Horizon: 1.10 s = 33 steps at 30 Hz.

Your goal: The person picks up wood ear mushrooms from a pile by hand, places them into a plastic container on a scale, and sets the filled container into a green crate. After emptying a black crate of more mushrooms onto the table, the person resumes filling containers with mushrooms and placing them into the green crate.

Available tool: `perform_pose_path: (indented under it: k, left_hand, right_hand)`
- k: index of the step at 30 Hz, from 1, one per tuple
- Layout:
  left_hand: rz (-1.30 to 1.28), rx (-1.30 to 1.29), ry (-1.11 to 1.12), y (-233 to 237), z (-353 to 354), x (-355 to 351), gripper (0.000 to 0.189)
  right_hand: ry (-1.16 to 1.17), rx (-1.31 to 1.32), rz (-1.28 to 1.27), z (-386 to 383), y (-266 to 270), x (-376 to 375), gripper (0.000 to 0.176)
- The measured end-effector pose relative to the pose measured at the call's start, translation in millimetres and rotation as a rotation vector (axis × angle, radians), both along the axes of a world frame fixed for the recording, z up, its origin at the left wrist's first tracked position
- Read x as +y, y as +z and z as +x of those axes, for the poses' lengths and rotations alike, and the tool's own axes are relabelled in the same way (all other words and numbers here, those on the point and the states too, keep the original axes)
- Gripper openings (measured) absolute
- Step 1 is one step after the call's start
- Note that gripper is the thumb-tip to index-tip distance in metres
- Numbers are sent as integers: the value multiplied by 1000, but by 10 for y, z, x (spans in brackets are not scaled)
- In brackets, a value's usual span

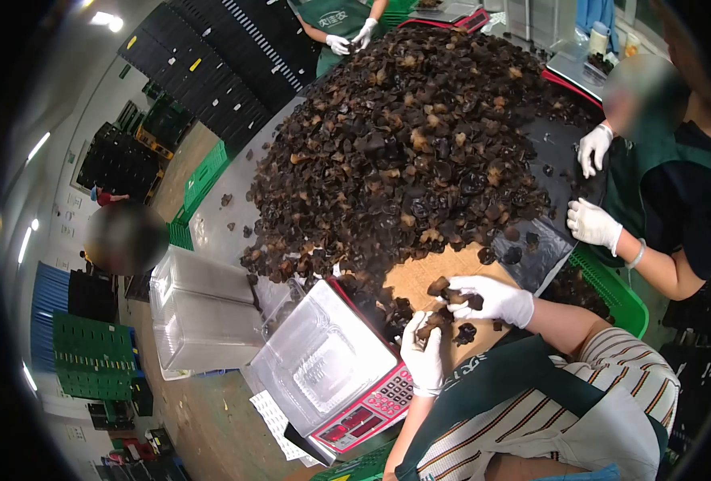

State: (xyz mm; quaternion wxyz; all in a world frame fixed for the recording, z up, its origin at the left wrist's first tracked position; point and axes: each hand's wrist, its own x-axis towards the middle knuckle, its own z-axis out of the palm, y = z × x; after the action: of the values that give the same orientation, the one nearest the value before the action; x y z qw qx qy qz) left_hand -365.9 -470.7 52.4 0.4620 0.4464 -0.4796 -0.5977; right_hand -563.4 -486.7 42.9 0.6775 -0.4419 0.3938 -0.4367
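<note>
My left hand [424,354], in a white glove, is closed around a brown wood ear mushroom [430,327]. Just above and to the right, my gloved right hand [496,300] grips another dark wood ear mushroom [455,298] between thumb and fingers. Both hands are over a tan board [419,276], where a loose dark piece [465,333] lies below my right hand. A large heap of wood ear mushrooms [395,144] rises on the table beyond them. Left of my left hand stands a weighing scale [323,357] with a red-edged keypad.
Clear plastic bins [207,309] stand left of the scale. A black plastic bag [532,252] and a green basket [612,293] are on the right. One co-worker's gloved hands [594,220] rest at the right table edge; another's [351,42] work at the far end.
</note>
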Motion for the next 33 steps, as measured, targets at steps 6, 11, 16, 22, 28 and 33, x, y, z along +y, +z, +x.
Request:
perform_pose_path:
  k: [6,11,16,22,28,33]
  left_hand:
    - [597,773,-96,-63,19,-20,42]
    - [1058,917,-215,-21,-39,46,48]
    - [876,985,-322,-662,160,49,41]
    - [1174,1439,-398,-323,195,110,49]
    - [725,1509,-438,170,596,46,37]
    - [190,403,362,894,1512,68,23]
  right_hand:
    - [-134,-264,143,-166,194,-145,41]
    - [-8,367,-191,283,410,110,19]
    - [32,649,-838,635,323,194,17]
    - [37,277,-196,457,742,68,19]
    - [-39,409,-246,343,436,-146,21]
    - [50,482,-177,447,231,-218,22]
